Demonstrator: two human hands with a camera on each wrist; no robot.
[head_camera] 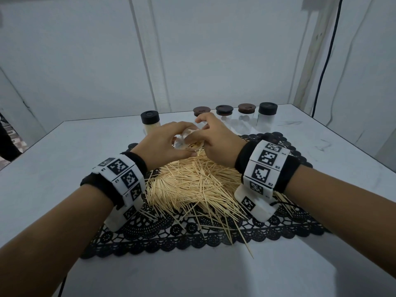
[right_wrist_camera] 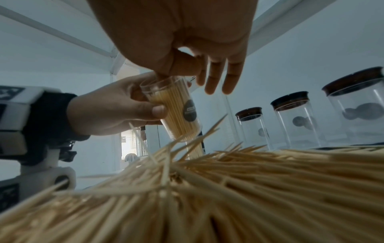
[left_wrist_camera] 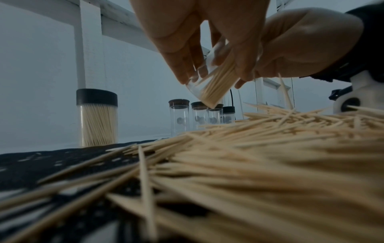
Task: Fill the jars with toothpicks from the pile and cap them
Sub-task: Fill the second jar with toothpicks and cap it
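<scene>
While left hand (head_camera: 165,140) grips the jar (head_camera: 186,140), right hand (head_camera: 216,138) pinches inside it above the white table (head_camera: 64,159)

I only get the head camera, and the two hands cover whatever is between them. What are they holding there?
Observer: The left hand grips a clear jar, open-mouthed, tilted and part full of toothpicks.
Visitor: And the other hand?
Observer: The right hand has thumb and forefinger at the jar's mouth; its other fingers are straight.
Visitor: Anything on that jar?
Observer: A dark oval label on its side, too blurred to read.
Visitor: Is the left-most capped jar filled?
Observer: Yes, the black-capped jar is packed with upright toothpicks.
</scene>
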